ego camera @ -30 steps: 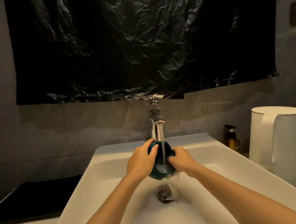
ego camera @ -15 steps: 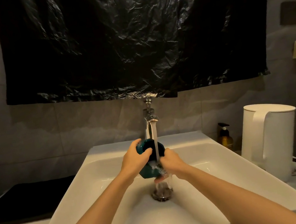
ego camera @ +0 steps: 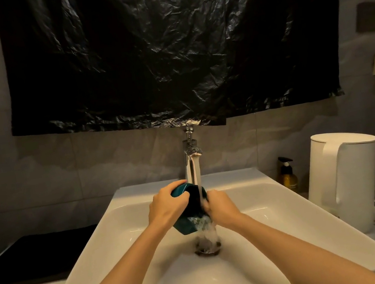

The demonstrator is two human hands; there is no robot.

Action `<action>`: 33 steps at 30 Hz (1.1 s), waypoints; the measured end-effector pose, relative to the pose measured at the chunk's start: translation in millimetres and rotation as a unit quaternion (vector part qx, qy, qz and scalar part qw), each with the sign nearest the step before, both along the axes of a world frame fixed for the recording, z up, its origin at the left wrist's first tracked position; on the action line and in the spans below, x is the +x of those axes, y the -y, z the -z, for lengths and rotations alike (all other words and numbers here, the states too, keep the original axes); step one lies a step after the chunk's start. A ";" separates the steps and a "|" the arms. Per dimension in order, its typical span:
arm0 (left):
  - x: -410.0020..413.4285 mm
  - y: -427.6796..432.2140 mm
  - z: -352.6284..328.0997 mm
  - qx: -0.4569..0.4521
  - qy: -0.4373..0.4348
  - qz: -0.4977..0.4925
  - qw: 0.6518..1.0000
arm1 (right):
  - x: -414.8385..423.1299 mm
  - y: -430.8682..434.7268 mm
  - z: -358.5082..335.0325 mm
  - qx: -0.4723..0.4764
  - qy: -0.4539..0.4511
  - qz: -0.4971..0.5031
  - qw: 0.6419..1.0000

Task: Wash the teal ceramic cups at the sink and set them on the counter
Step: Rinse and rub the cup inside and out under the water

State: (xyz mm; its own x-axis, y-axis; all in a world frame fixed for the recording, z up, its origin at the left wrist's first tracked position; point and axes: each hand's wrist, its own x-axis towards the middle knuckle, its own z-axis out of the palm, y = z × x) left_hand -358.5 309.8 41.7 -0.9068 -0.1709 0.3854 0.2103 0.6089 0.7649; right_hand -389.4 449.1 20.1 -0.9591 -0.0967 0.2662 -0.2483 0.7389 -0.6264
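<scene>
Teal ceramic cup (ego camera: 184, 224) was held tilted above the drain (ego camera: 207, 248) of the white sink (ego camera: 127, 200), in the water running from the chrome faucet (ego camera: 193, 163). The left hand (ego camera: 167, 206) gripped it from the left, fingers and thumb curled round its upper part. The right hand (ego camera: 221, 207) met the cup's mouth; its fingers were blurred in the stream, so their hold could not be told. A white kettle (ego camera: 344, 178) and a pump bottle (ego camera: 287, 173) stood on the surface right of the sink

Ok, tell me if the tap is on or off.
On. A stream of water runs from the tap onto the teal cup gripped in the left hand and splashes at the sink drain.
</scene>
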 end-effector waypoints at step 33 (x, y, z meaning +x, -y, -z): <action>3.0 -7.8 1.5 0.161 0.187 0.101 0.964 | 6.1 -12.7 -29.5 -0.145 0.147 0.032 0.978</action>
State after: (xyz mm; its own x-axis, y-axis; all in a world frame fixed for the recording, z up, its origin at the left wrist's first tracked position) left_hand -355.6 317.6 40.2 -0.9993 -0.0323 -0.0187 -0.0276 0.3021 0.9529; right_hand -383.3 461.8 49.6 -0.9999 0.0050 -0.0139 0.0145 0.5283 -0.8489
